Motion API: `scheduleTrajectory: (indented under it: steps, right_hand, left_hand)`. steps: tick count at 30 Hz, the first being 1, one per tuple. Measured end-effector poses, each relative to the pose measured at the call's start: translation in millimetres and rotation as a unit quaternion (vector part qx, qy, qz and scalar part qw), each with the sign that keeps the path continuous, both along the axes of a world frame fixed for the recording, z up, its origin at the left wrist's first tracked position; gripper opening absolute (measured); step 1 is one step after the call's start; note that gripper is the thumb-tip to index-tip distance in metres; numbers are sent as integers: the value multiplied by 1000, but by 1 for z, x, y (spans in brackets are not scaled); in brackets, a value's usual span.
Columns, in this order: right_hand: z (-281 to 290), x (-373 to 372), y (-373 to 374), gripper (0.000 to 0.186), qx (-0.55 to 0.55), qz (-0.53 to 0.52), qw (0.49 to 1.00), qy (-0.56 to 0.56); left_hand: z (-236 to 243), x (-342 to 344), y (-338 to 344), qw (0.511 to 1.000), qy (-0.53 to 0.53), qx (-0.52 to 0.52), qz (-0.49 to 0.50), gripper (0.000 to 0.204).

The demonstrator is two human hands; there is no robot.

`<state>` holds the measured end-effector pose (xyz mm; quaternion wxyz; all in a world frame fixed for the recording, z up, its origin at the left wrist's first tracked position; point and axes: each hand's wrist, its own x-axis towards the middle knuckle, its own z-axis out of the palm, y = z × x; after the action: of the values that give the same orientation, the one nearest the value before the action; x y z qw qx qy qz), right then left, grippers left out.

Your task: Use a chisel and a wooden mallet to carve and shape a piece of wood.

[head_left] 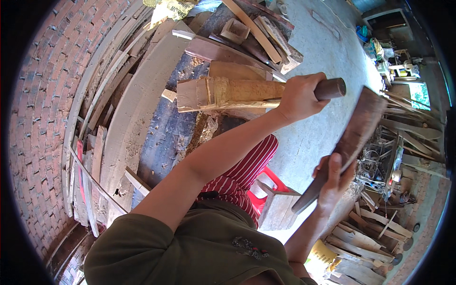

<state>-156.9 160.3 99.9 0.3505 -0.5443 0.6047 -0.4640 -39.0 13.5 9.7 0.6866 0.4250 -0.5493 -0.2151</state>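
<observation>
My left hand (300, 96) is closed around the dark round handle of a chisel (333, 89). The chisel's blade, partly hidden by that hand, lies along a roughly hollowed piece of light wood (242, 91). To the right, my right hand (335, 183) grips a dark wooden mallet (359, 124) by its narrower end, its broad head raised and tilted upward. The mallet's head is apart from the chisel's handle. Small chips and shavings (204, 130) lie beside the workpiece, and a pale offcut (168, 95) sits at its left end.
Planks (142, 95) line the brick wall (47, 109) on the left. Beyond the workpiece lie more boards and a small hollow wooden block (235, 31). A red plastic stool (266, 190) and a wooden box (280, 209) are near my legs. Timber and clutter (380, 232) fill the right side.
</observation>
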Motion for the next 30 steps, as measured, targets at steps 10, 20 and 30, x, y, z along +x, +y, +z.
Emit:
scheduleTrajectory:
  steps: [10,20,30]
  right_hand:
    - [17,21,-20,49,16,5,989,144]
    - [10,10,-18,38,59,23,995,74]
    - [-19,1,1,42,50,25,998,4]
  left_hand:
    - [-14,-7,13,998,-41,-33,-32,28]
    - [-8,16,-4,996,43,49,-65,24]
    - [0,73,-20,976,183,116,-35,15]
